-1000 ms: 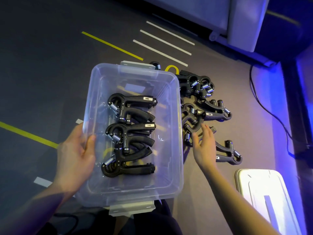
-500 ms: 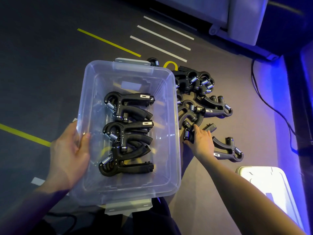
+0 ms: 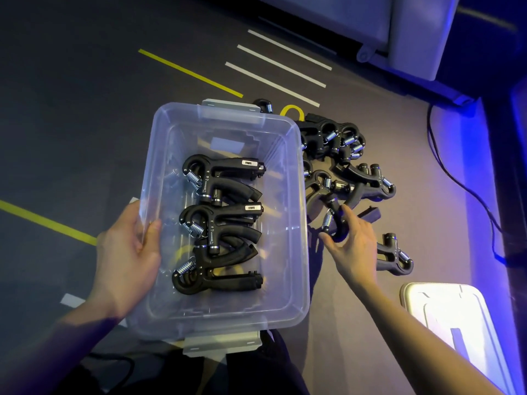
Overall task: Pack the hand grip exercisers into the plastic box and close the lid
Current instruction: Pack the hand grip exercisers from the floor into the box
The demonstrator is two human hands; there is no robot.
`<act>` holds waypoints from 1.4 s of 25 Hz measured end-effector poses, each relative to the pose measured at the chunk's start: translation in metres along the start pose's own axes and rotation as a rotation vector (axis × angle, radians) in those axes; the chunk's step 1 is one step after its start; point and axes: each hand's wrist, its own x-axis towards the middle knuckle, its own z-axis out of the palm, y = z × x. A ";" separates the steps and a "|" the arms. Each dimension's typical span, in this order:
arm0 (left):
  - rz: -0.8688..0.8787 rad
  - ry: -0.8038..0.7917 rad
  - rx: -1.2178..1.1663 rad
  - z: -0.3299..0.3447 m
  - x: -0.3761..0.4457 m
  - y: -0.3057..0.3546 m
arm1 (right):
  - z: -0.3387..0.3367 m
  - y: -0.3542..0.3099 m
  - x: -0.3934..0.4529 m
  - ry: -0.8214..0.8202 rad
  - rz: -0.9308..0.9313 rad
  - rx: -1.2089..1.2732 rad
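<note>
A clear plastic box (image 3: 296, 252) stands open on the floor with three black hand grip exercisers (image 3: 219, 223) lying in a row inside. My left hand (image 3: 128, 252) grips the box's left wall, thumb over the rim. To the right of the box lies a pile of several more black exercisers (image 3: 342, 155). My right hand (image 3: 353, 249) closes its fingers around the curved end of one exerciser (image 3: 332, 223) at the near edge of the pile. Another exerciser (image 3: 395, 256) lies alone just right of that hand. The white lid (image 3: 453, 317) rests on the floor at lower right.
The floor is dark carpet with yellow and white tape lines (image 3: 273, 67). A black cable (image 3: 462, 183) runs along the right side. A grey cabinet on a caster (image 3: 399, 27) stands at the top. My dark-clothed legs (image 3: 256, 372) are below the box.
My right hand has slid left onto the near exerciser of the pile and curled its fingers around it. My left hand stays on the box wall.
</note>
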 end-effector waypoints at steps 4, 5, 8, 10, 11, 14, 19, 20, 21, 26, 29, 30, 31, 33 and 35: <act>0.024 0.014 0.005 -0.002 0.000 0.007 | -0.048 -0.052 -0.011 0.229 -0.148 0.271; 0.024 0.015 0.003 -0.002 -0.001 0.009 | -0.060 -0.072 -0.015 0.239 -0.221 0.313; 0.001 0.021 0.002 -0.003 -0.001 0.009 | -0.076 -0.127 -0.028 0.185 -0.496 0.282; -0.012 0.021 -0.001 -0.003 -0.002 0.009 | -0.066 -0.151 -0.034 0.098 -0.648 0.218; -0.014 0.021 -0.011 -0.004 -0.002 0.010 | -0.055 -0.158 -0.036 0.039 -0.695 0.200; 0.007 0.024 -0.022 -0.007 -0.001 0.012 | -0.016 -0.170 -0.043 -0.108 -0.701 0.136; 0.041 0.015 -0.023 -0.008 0.001 0.010 | 0.019 -0.167 -0.036 -0.333 -0.716 -0.071; 0.043 0.016 -0.019 -0.008 0.001 0.009 | 0.018 -0.167 -0.032 -0.385 -0.737 -0.141; 0.041 0.013 -0.014 -0.008 0.001 0.009 | 0.017 -0.168 -0.029 -0.429 -0.741 -0.216; 0.018 -0.005 -0.024 -0.008 0.000 0.008 | 0.015 -0.181 -0.027 -0.415 -0.667 -0.307; 0.019 -0.006 -0.012 -0.008 0.002 0.007 | 0.021 -0.190 -0.027 -0.350 -0.683 -0.254; 0.023 -0.005 -0.014 -0.008 0.002 0.007 | 0.019 -0.195 -0.026 -0.336 -0.690 -0.224; 0.026 -0.004 -0.020 -0.009 0.001 0.007 | 0.017 -0.200 -0.023 -0.339 -0.688 -0.190; 0.028 -0.004 -0.037 -0.009 0.000 0.007 | 0.016 -0.211 -0.012 -0.414 -0.629 -0.159; 0.027 -0.005 -0.034 -0.009 0.000 0.006 | 0.025 -0.217 0.002 -0.504 -0.561 -0.190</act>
